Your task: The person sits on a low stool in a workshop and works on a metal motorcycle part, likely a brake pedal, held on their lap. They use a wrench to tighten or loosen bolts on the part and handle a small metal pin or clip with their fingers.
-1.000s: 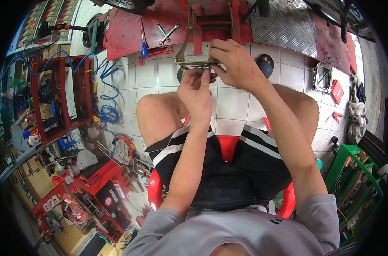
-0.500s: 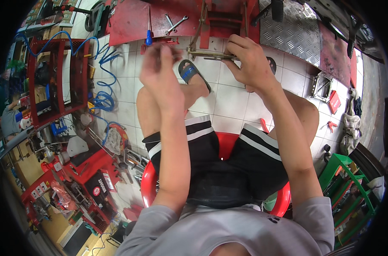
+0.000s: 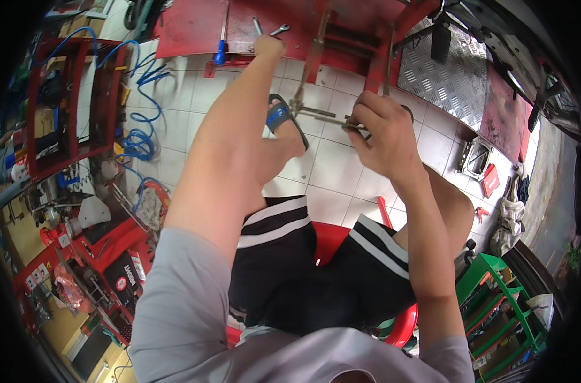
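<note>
My right hand (image 3: 383, 131) is closed around the end of a thin brass-coloured metal rod (image 3: 322, 115). That rod joins a hinged linkage, whose upright bar (image 3: 310, 64) runs up beside the red metal frame. My left hand (image 3: 269, 47) reaches far forward to the red platform (image 3: 188, 32). It lies over the lower ends of two wrenches: one (image 3: 257, 25) points up to the left, the other (image 3: 279, 29) to the right. The fingers of this hand are hidden, so its grip cannot be seen. Left of it lies a screwdriver with a blue handle (image 3: 221, 53).
A red stand (image 3: 357, 38) rises ahead, with a diamond-plate metal sheet (image 3: 440, 70) to its right. Coiled blue air hose (image 3: 137, 143) hangs at the left by a red shelf rack (image 3: 47, 108). A green rack (image 3: 495, 300) stands at lower right. Under me is a red stool (image 3: 402, 325).
My left hand has left the area by the rod and stretched forward onto the wrenches. My right hand has come slightly nearer and right, and the linkage has swung nearer with it.
</note>
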